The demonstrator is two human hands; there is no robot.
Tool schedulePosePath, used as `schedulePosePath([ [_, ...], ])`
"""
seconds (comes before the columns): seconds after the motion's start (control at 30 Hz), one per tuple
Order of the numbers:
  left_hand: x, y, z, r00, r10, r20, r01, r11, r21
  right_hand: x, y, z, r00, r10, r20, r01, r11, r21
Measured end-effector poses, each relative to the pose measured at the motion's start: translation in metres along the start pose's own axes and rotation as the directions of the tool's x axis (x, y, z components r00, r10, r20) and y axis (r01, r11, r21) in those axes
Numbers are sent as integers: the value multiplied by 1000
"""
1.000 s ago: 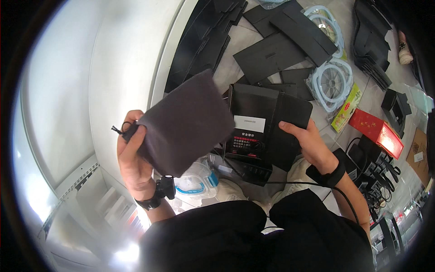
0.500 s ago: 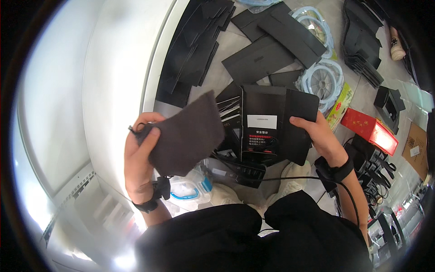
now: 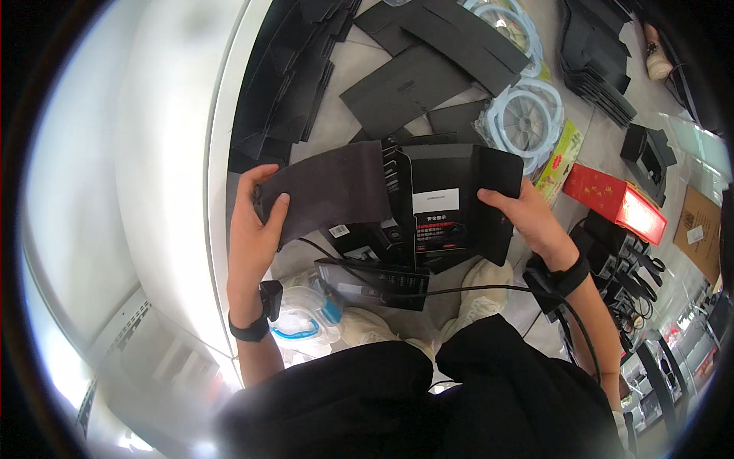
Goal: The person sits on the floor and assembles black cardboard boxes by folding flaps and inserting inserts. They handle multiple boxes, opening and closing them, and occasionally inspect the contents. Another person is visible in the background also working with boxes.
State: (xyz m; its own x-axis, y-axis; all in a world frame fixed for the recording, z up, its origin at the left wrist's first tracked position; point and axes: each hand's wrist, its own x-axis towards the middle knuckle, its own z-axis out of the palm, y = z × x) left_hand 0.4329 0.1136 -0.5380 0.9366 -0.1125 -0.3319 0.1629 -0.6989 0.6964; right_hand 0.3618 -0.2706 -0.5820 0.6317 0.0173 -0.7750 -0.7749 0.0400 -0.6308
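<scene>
My left hand (image 3: 254, 222) is closed on a dark grey cloth pouch (image 3: 332, 190), its thumb pressed on the near face. The pouch hangs out to the right, and its far end reaches the left edge of a black cardboard box (image 3: 437, 167). Whether it touches the box I cannot tell. My right hand (image 3: 529, 218) grips the box by its right-hand panel, thumb on top. A white label and printing show on the box's face. Behind and below the pouch, more black boxes (image 3: 359, 243) are partly hidden. A black cable runs from my right wrist across the front.
Flattened black cardboard pieces (image 3: 405, 88) lie beyond my hands, with light blue rings (image 3: 524, 122) in plastic beside them. To the right are a red box (image 3: 604, 200) and a brown carton (image 3: 699, 236). A clear case (image 3: 302, 317) sits by my shoes; a white cabinet wall (image 3: 172, 153) borders the left.
The pouch, earlier tilted with a corner pointing up, now lies flatter and nearly level, its end closer to the box. My left hand has turned with it. The surroundings have shifted left in view.
</scene>
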Motion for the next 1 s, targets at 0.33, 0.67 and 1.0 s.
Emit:
schedulePosePath([
  [0.33, 8, -11, 7, 996, -24, -89, 24, 1000, 6, 15, 30, -4, 944, -320, -83, 297, 931, -213],
  [0.67, -2, -7, 1, 989, -97, 110, 120, 967, -225, -13, 16, -2, 964, -263, -43, 146, 656, -740],
  [1.0, 10, -3, 18, 999, -48, 22, 51, 988, -146, -51, -4, -36, 879, -12, -476, 156, 952, 264],
])
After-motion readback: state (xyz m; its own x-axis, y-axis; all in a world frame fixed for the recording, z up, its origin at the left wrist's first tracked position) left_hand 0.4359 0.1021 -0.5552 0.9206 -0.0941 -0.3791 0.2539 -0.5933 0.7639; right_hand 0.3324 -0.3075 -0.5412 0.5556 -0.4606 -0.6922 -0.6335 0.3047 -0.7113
